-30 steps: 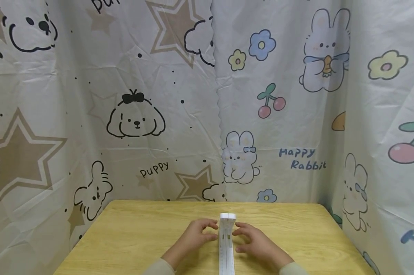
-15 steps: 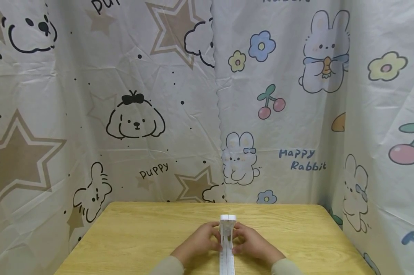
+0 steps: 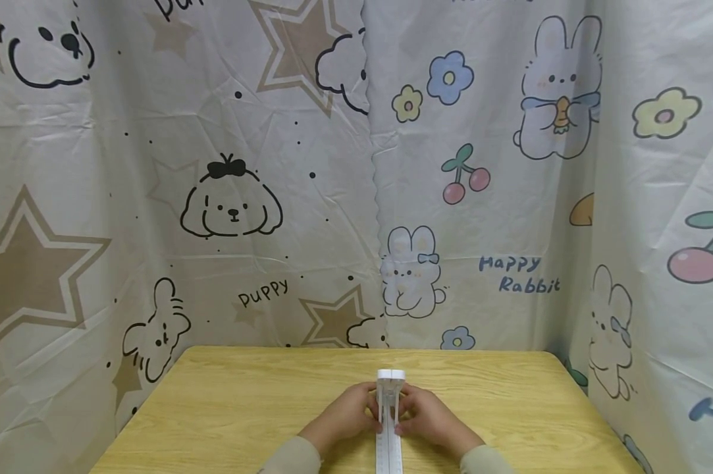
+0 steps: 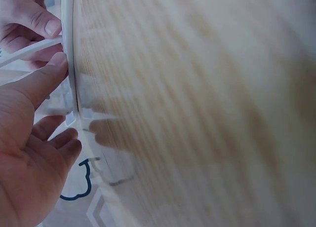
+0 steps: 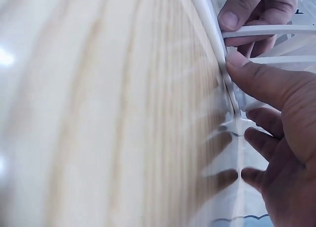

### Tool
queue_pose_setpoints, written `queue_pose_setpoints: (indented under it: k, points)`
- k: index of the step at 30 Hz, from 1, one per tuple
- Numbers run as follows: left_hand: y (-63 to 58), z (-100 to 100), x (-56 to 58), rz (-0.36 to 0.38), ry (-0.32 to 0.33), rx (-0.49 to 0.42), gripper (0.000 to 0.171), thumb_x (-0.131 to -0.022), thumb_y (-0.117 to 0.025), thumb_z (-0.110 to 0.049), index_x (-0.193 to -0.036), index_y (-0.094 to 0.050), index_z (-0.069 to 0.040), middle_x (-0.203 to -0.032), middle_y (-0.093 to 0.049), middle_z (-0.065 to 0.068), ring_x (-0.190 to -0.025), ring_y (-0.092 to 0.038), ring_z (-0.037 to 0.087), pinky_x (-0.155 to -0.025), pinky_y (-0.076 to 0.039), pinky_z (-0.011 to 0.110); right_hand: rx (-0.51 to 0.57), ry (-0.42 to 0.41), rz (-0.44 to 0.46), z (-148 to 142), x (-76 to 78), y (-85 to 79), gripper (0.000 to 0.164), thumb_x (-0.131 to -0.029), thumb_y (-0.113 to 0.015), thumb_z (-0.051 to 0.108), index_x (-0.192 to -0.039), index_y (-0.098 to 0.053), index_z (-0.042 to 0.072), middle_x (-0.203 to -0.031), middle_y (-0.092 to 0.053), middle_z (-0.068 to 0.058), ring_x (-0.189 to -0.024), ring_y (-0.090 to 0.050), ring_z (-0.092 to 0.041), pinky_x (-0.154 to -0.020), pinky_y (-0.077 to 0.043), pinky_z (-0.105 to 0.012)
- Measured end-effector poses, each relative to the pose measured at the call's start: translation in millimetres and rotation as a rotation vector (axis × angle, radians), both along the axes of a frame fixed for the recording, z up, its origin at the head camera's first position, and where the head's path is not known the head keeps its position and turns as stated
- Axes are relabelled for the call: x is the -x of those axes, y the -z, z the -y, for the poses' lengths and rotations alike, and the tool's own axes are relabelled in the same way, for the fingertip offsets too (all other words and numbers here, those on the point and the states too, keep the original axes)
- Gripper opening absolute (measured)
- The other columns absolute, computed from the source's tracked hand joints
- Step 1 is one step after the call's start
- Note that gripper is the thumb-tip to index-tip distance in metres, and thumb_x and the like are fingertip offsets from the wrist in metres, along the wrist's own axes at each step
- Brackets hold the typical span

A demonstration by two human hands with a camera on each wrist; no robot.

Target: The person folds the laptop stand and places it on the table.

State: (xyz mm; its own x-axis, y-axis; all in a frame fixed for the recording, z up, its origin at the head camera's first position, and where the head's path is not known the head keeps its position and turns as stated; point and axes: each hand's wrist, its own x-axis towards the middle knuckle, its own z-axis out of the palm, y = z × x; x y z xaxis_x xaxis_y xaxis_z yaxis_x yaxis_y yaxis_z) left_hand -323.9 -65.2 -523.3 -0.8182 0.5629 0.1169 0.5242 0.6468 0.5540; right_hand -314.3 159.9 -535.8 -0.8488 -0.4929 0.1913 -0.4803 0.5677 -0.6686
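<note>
A narrow white folding stand (image 3: 389, 442) rises at the middle of the wooden table, with ruler-like marks along its long strip. Its rounded white top (image 3: 390, 374) is at the far end, and two thin white legs run down below it. My left hand (image 3: 351, 411) holds the left side and my right hand (image 3: 430, 415) the right, with both thumbs low beside the legs. The right wrist view shows a thumb (image 5: 237, 59) against the strip's edge, near a white bar (image 5: 276, 30). Some fingertips are hidden behind the stand.
The wooden table (image 3: 243, 395) has rounded far corners. Behind it and along both sides hangs a pale curtain (image 3: 309, 217) printed with puppies, stars, rabbits and flowers.
Both hands have moved inward from beside the stand and taken hold of its sides. The thin legs now show below the top. Over the last half second, the hands stay almost still.
</note>
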Motion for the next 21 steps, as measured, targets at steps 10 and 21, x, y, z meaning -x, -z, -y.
queue_pose_setpoints:
  k: [10,21]
  points:
    - [-2.5,-0.8,-0.8,-0.038,0.018,0.059,0.007,-0.079,-0.086,-0.017,-0.078,-0.080,-0.017,-0.146,-0.059,0.003,-0.136,-0.054,0.023,-0.117,-0.042,0.039,-0.004,-0.001,-0.024,4.0,-3.0,-4.6,0.020,-0.073,-0.089,0.013,-0.066,-0.071,0.016,-0.148,-0.057,-0.018,-0.138,-0.049,-0.046,-0.110,-0.014,-0.083]
    - [-0.2,0.5,1.2,-0.023,-0.021,0.037,0.005,-0.084,-0.083,-0.014,-0.081,-0.079,-0.015,-0.144,-0.061,0.002,-0.134,-0.057,0.025,-0.115,-0.045,0.041,-0.027,0.049,-0.079,6.6,-5.1,-4.9,0.016,-0.077,-0.086,0.009,-0.071,-0.073,0.015,-0.143,-0.059,-0.023,-0.132,-0.056,-0.045,-0.108,-0.018,-0.084]
